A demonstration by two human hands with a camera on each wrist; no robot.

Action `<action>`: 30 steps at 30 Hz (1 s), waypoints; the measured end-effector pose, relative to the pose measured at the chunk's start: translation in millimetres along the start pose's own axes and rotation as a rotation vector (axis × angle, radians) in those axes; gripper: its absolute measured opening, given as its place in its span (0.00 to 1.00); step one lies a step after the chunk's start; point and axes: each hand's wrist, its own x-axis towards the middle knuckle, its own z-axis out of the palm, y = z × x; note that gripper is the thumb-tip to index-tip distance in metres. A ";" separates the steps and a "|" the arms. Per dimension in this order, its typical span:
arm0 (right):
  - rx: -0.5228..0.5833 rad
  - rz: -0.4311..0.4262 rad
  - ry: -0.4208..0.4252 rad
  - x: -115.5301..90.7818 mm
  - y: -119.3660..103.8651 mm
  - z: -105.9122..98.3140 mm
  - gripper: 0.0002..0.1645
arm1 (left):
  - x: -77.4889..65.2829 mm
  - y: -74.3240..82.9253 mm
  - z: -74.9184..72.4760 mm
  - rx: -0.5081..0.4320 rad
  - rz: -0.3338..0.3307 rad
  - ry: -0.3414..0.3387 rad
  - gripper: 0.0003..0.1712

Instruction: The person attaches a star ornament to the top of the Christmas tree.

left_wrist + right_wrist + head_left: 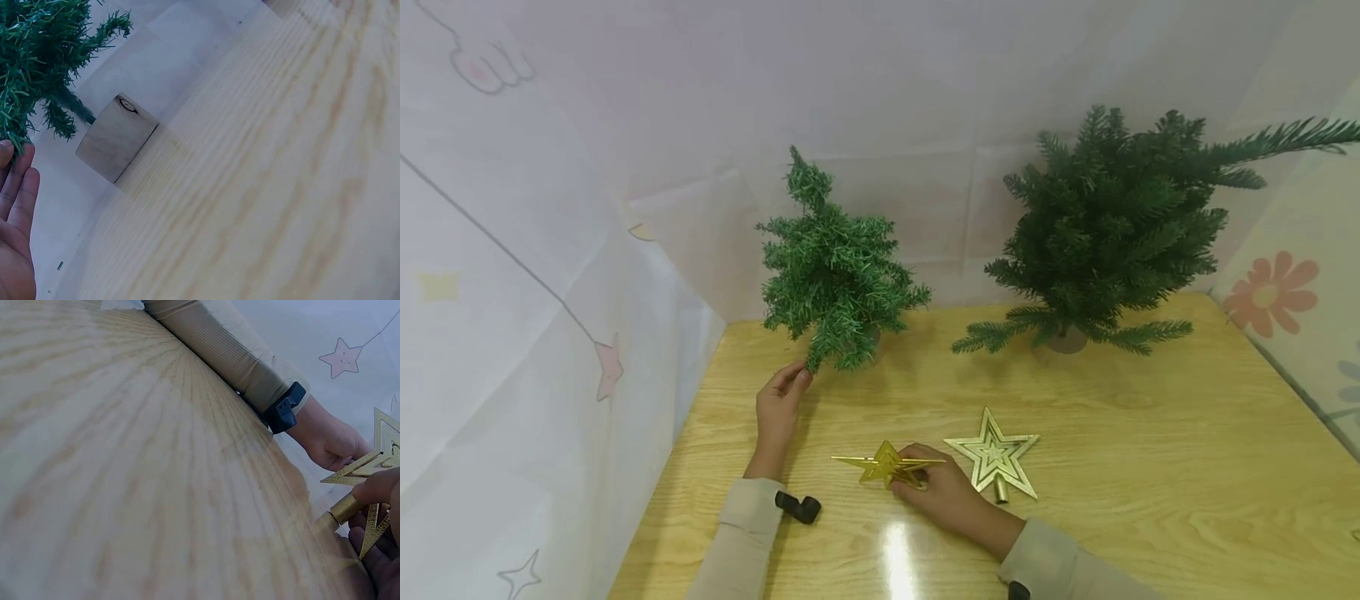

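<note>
My left hand (pixel 777 410) pinches the tip of a low front branch on the small green artificial Christmas tree (pixel 835 271). In the left wrist view the tree's wooden block base (pixel 119 137) stands upright on the table, to the right of my fingers (pixel 22 203). A gold star tree topper (pixel 886 463) is in my right hand (pixel 946 493), gripped between thumb and fingers close over the table. Its short tube (pixel 345 507) points down toward the tabletop in the right wrist view. A second gold star topper (pixel 992 452) lies flat just right of my right hand.
A larger, darker Christmas tree (pixel 1112 225) stands at the back right, with one long branch reaching right. The wooden table (pixel 1150 467) backs onto a pale printed cloth (pixel 917 100). Black wrist straps (pixel 797 505) sit over the beige sleeves.
</note>
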 end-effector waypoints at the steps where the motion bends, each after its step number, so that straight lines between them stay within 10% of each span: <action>1: -0.004 0.000 -0.001 0.3 0.9 0.1 0.10 | -0.5 3.1 0.1 0.006 0.000 -0.003 0.18; 30: -0.013 -0.007 0.014 0.5 0.4 0.4 0.08 | 3.9 -16.3 -1.7 0.006 0.032 0.016 0.19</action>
